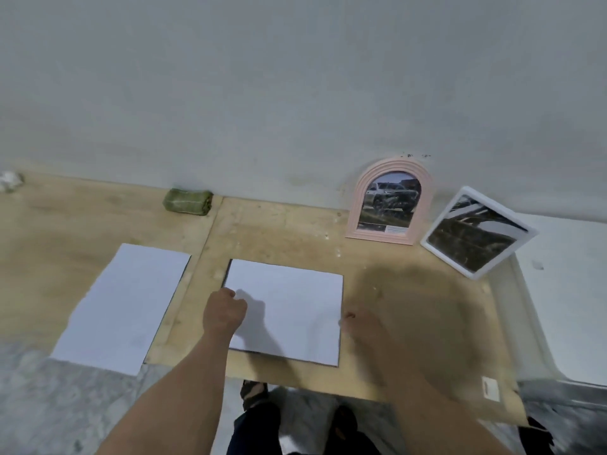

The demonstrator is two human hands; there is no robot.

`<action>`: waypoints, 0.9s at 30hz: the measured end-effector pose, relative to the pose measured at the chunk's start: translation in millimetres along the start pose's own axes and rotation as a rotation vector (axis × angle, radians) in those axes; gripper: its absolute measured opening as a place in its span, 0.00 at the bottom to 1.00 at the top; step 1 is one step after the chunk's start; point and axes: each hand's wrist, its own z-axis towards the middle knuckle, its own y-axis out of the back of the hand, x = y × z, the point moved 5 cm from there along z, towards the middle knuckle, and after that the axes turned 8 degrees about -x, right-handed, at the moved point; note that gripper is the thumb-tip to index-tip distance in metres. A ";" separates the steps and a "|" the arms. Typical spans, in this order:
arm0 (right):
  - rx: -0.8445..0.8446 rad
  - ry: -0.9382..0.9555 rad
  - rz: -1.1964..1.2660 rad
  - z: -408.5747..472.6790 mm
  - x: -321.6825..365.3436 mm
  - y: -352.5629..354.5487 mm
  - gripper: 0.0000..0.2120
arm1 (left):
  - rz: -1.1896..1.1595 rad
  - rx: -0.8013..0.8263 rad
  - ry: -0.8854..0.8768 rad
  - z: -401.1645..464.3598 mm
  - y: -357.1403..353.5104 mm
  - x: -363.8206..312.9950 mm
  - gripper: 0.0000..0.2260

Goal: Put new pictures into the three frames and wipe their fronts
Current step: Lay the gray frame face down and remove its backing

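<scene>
Pink arched plastic picture frame (389, 205) and white square-cornered frame (478, 232), both leaning against the pale wall (295, 93) at the far right of the plywood tabletop (279, 224), each with a photograph behind its front; standing them upright keeps the working area free and their fronts facing the person. No third frame can be identified with certainty: the white rectangular sheet (285, 310) at the centre shows a dark edge beneath it, which may be a frame or backing lying flat, and a second white sheet (121, 307) lies to its left, overhanging the table edge, with a similar dark line along its right side. The left hand (225, 310) rests curled on the centre sheet's left part, apparently steadying it; whether its fingers pinch the paper cannot be told. The right hand (364, 326), heavily blurred, sits at the sheet's right edge, its grip indeterminate. A folded green cloth (188, 201) lies against the wall, within reach, presumably reserved for wiping.
</scene>
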 end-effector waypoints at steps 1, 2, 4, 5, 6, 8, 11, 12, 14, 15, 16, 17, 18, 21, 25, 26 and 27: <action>0.004 -0.029 0.014 -3.3 4.5 -7.8 0.06 | 0.023 0.022 -0.009 9.1 4.6 6.5 0.06; 0.010 -0.051 -0.001 -4.4 6.7 -14.6 0.13 | 0.046 0.043 -0.021 17.3 7.4 11.5 0.06; 0.002 -0.066 -0.031 -6.2 15.5 -29.7 0.24 | 0.097 0.091 -0.058 32.7 11.2 22.6 0.12; -0.018 -0.077 -0.039 -6.8 17.7 -34.9 0.26 | 0.123 0.113 -0.075 36.7 11.8 26.1 0.14; -0.040 -0.094 -0.044 -7.6 19.5 -39.5 0.27 | 0.154 0.137 -0.093 39.4 11.0 29.5 0.16; -0.077 -0.122 -0.056 -8.3 20.7 -47.8 0.25 | 0.210 0.172 -0.144 41.8 7.9 32.9 0.20; -0.133 -0.133 -0.055 -10.8 25.6 -55.8 0.20 | 0.284 0.164 -0.207 45.9 6.2 34.5 0.21; -0.144 -0.140 -0.050 -11.6 26.3 -57.5 0.20 | 0.304 0.156 -0.222 45.9 6.1 33.5 0.21; -0.165 -0.154 -0.042 -11.9 27.4 -60.2 0.20 | 0.319 0.152 -0.234 46.2 6.3 30.8 0.20; -0.174 -0.164 -0.040 -12.4 26.9 -61.5 0.21 | 0.319 0.153 -0.230 46.0 6.2 28.7 0.19; -0.181 -0.174 -0.036 -13.4 27.4 -61.7 0.21 | 0.310 0.156 -0.218 45.7 5.6 27.2 0.18; -0.188 -0.181 -0.032 -14.6 27.4 -62.3 0.21 | 0.297 0.157 -0.200 45.4 5.8 24.9 0.19; -0.196 -0.185 -0.031 -15.6 27.8 -62.0 0.22 | 0.276 0.152 -0.171 46.2 5.4 23.5 0.19; -0.205 -0.191 -0.043 -17.3 27.1 -62.4 0.23 | 0.197 0.147 -0.086 51.3 2.7 22.7 0.20; -0.215 -0.203 -0.041 -20.1 27.2 -65.8 0.24 | 0.095 0.164 -0.018 61.3 0.2 26.4 0.19; -0.222 -0.204 -0.031 -20.3 27.1 -66.7 0.24 | 0.095 0.163 -0.018 61.6 0.6 25.4 0.19; -0.226 -0.204 -0.020 -20.9 27.1 -68.2 0.24 | 0.099 0.158 -0.017 60.6 0.8 24.4 0.20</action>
